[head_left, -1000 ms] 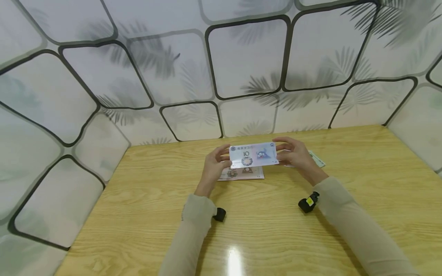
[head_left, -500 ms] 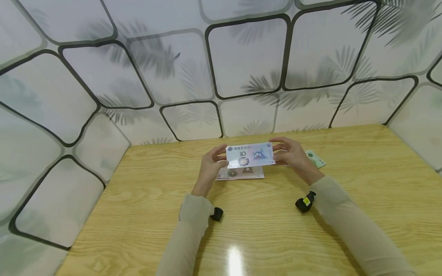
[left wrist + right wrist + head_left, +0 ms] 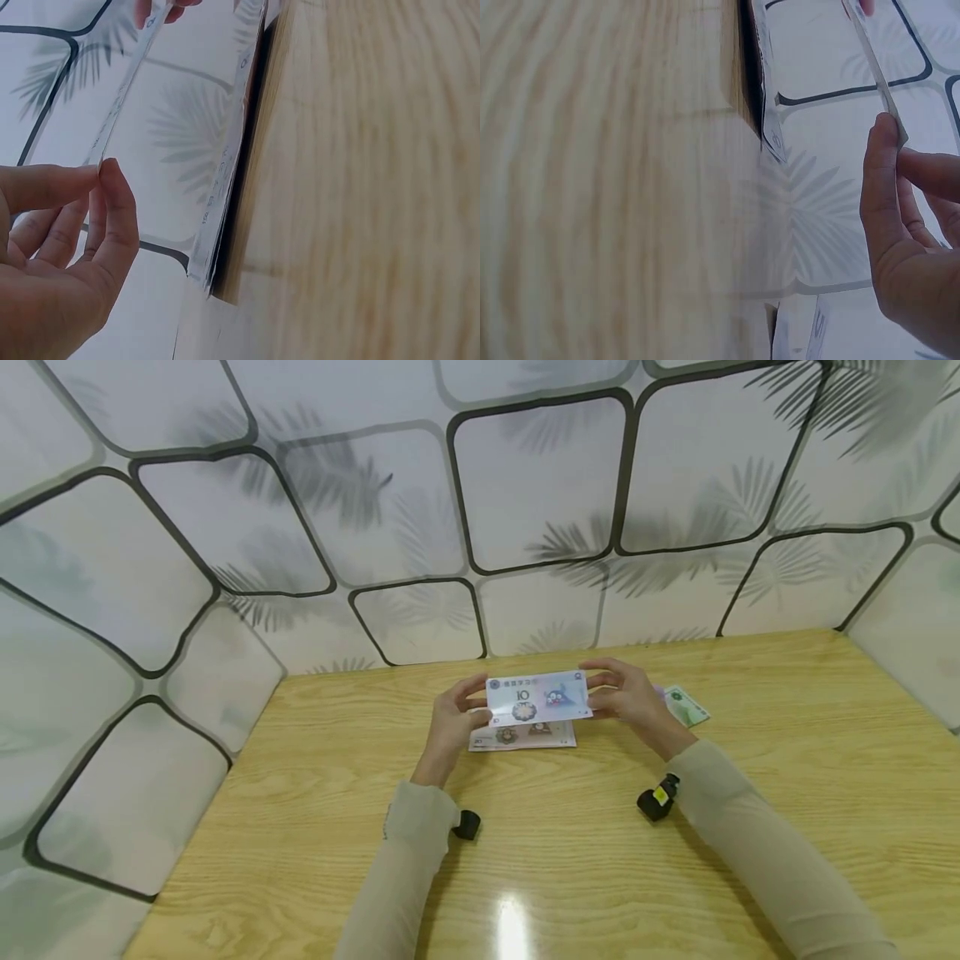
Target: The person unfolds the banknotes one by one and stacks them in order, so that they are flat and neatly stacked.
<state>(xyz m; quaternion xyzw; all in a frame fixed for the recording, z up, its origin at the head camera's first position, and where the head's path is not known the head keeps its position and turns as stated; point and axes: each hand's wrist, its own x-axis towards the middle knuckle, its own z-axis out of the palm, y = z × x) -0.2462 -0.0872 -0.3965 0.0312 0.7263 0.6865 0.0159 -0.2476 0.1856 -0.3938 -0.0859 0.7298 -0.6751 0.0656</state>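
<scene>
We take the pile of notes [image 3: 522, 739] lying flat on the wooden table [image 3: 300, 827] as our landmark. Above it and apart from it we see a banknote [image 3: 538, 697], printed with the numeral 10 and a blue figure; in the head view its lower part covers the far part of the pile. Above the pile's left end, the left hand [image 3: 453, 722] pinches one short end of the banknote between thumb and forefinger. Above the pile's right end, the right hand [image 3: 626, 700] pinches the opposite end likewise. In both wrist views we see the banknote nearly edge-on. Right of the pile, partly hidden by the right hand, lies a green note [image 3: 686, 706], a sliver of violet paper [image 3: 660, 692] beside it. Nearer to us than the pile, each beige sleeve [image 3: 423, 817] has a black device [image 3: 467, 825] at its cuff. Behind the pile rises a pale wall [image 3: 540, 485] patterned with dark rounded outlines and grey palm leaves.
</scene>
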